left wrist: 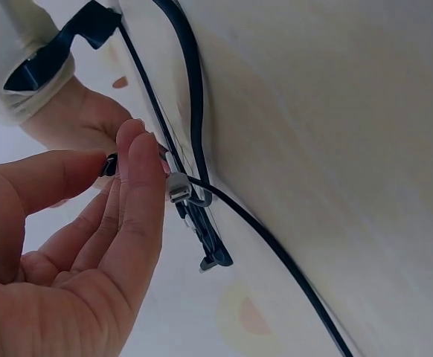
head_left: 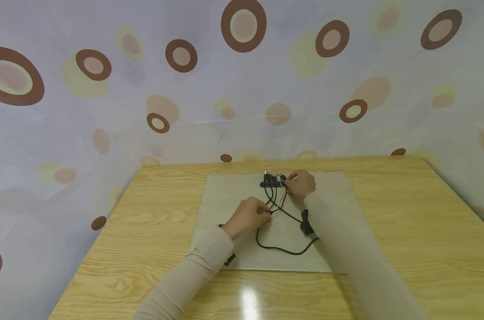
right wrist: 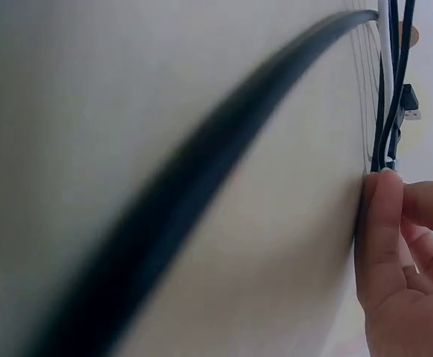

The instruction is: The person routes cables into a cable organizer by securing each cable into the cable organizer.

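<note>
A black cable holder strip [head_left: 272, 184] lies at the back of the white board, with several cable plugs [head_left: 268, 177] standing in it. At the strip's right end my right hand [head_left: 302, 183] pinches a black cable by its plug, mostly hidden behind the fingertips. Nearer the front, my left hand [head_left: 250, 215] pinches a small black cable end [left wrist: 109, 165] between thumb and fingers. A white cable [head_left: 283, 195] runs down from the strip between the hands. Just beyond the left fingertips, a grey-white plug [left wrist: 178, 187] shows its metal tip in the left wrist view.
The white board [head_left: 282, 260] rests on a wooden table [head_left: 146, 231]. A longer black cable [head_left: 282, 249] loops across the board's front. Dark wrist straps [head_left: 306, 224] sit on both sleeves. A patterned curtain [head_left: 210, 89] hangs behind the table.
</note>
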`<state>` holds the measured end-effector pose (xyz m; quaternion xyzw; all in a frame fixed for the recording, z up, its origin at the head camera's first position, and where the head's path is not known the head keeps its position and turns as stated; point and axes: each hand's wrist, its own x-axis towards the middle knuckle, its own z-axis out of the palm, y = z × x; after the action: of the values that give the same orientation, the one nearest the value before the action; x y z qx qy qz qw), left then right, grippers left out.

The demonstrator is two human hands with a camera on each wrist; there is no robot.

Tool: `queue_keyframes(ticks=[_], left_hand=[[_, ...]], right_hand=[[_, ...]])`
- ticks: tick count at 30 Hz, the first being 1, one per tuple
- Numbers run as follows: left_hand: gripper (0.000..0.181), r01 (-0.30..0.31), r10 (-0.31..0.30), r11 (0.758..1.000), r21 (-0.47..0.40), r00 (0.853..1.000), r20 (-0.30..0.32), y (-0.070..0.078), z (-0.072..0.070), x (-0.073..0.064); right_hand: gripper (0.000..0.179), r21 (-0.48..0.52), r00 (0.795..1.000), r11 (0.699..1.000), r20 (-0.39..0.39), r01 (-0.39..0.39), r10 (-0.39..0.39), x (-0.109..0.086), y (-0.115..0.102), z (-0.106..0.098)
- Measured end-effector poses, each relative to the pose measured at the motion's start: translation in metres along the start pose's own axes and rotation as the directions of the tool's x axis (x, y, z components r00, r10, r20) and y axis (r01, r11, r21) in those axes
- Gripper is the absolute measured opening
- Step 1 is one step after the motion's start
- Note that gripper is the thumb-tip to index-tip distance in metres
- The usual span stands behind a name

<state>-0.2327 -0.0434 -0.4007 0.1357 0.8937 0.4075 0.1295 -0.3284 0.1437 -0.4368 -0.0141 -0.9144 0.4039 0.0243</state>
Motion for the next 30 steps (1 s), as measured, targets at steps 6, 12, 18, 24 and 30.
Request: queue_keyframes(ticks=[6, 12, 18, 24, 30], left_hand=[[0.018, -0.004, 0.004, 1.000, 0.003, 1.000, 0.002, 0.000, 0.000, 0.000], [0.017, -0.003, 0.003, 1.000, 0.014, 1.000, 0.005, -0.002, 0.001, 0.001], [0.013, -0.032, 0.031, 0.993, 0.116, 0.999, 0.010, -0.003, 0.005, 0.003], [0.011, -0.077, 0.073, 0.973, 0.215, 0.997, 0.027, 0.002, 0.012, 0.004], [0.013, -0.068, 0.060, 0.949, 0.309, 0.998, 0.034, 0.005, 0.020, 0.008]], right_hand=[[0.021, -0.066, 0.992, 0.989, 0.007, 0.129, -0.129, 0.003, 0.005, -0.007], [0.018, -0.118, 0.983, 0.976, 0.044, 0.182, -0.178, 0.007, 0.007, -0.014], [0.015, -0.153, 0.978, 0.969, 0.108, 0.196, -0.181, 0.005, 0.003, -0.016], [0.015, -0.245, 0.953, 0.926, 0.173, 0.286, -0.249, 0.006, 0.001, -0.018], [0.016, -0.316, 0.932, 0.881, 0.205, 0.352, -0.299, 0.012, 0.005, -0.022]])
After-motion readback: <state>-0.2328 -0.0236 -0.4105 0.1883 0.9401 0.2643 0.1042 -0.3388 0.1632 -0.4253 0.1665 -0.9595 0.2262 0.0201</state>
